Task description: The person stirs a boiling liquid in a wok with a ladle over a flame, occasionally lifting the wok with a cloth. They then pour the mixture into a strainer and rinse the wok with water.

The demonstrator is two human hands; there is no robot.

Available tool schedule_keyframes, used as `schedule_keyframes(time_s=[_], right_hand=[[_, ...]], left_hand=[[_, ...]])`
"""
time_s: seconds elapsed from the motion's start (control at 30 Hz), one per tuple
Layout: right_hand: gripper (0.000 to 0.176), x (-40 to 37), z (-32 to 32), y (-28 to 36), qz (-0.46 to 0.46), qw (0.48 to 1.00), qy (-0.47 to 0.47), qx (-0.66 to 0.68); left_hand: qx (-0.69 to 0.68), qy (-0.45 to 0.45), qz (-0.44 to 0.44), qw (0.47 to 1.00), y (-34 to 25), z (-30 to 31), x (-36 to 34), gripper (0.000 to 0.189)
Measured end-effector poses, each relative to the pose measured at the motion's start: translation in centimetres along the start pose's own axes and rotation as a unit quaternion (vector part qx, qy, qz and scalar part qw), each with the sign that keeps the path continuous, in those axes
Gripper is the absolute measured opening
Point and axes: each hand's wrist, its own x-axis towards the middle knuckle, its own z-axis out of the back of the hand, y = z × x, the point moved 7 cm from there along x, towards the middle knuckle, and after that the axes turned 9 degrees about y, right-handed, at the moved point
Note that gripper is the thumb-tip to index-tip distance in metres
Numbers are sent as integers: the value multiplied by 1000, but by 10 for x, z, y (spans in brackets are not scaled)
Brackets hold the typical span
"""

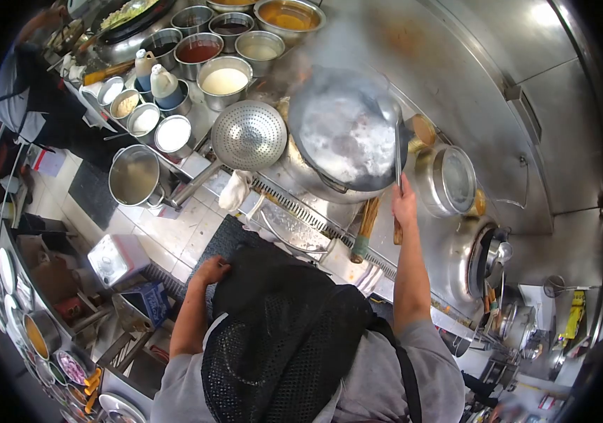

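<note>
A: Positions?

B: Wok (380, 176) at 1 o'clock of the view; white, foaming liquid (344, 144) inside, steam above. Right hand (404, 202) closed round the handle of a long utensil (399, 144), whose shaft runs toward 12 o'clock by the wok's right wall; its head is blurred by steam. Left hand (210, 271) at 8 o'clock, fingers part-curled beside black fabric (259, 271); cannot tell whether it grips anything.

A: Handling?

B: Judgement: best to hold near the wooden end (397, 234), wrist outside the rim, strokes slow and shallow to limit splashing. Left hand is well placed away from the heat.

A: Labels?

B: None legible. Blue box (152, 303) at 8 o'clock: print too small. Bottles (165, 86) at 11 o'clock: no readable text.
</note>
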Motion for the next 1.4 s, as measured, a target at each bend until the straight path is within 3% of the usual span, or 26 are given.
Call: schedule_keyframes(time_s=[0.1, 0.17, 0.3, 0.37, 0.53, 0.6, 0.7, 0.9, 1.13, 1.2, 1.23, 1.3, 1.4], right_hand=[[51, -20, -7, -12, -49, 996, 76, 17], [51, -42, -30, -18, -113, 974, 119, 158], [49, -68, -57, 19, -124, 942, 130, 282], [45, -75, -76, 32, -186, 864, 155, 440], [32, -81, -91, 55, -176, 814, 197, 517], [23, -87, -98, 64, -210, 755, 233, 576], [17, -91, -104, 73, -212, 711, 261, 618], [15, -95, -117, 59, -229, 616, 304, 690], [24, -116, -104, 62, -210, 643, 280, 681], [39, -121, -96, 65, -177, 704, 273, 631], [39, -126, -94, 68, -176, 704, 270, 633], [37, -133, -82, 71, -184, 795, 199, 543], [45, -142, -72, 74, -170, 838, 178, 487]], left_hand=[[-24, 17, 20, 999, 0, 0, 1, 35], [-21, 22, 16, 999, 4, -5, 9, 35], [6, 45, -17, 999, -10, -7, 21, 35], [51, 50, -33, 997, -18, -7, 28, 35], [33, 40, -49, 997, -25, -6, 34, 35], [26, 41, -39, 998, -21, -6, 33, 35], [29, 56, -20, 998, -11, -14, 34, 35], [-39, 33, -1, 999, 16, -27, 26, 34], [-57, 10, -21, 998, 28, -30, 26, 24], [-52, 11, -24, 998, 25, -24, 27, 24], [-29, 25, -25, 999, 23, -22, 29, 28], [-2, 41, -28, 999, 8, -11, 26, 32], [38, 35, -30, 998, -20, 5, 15, 31]])
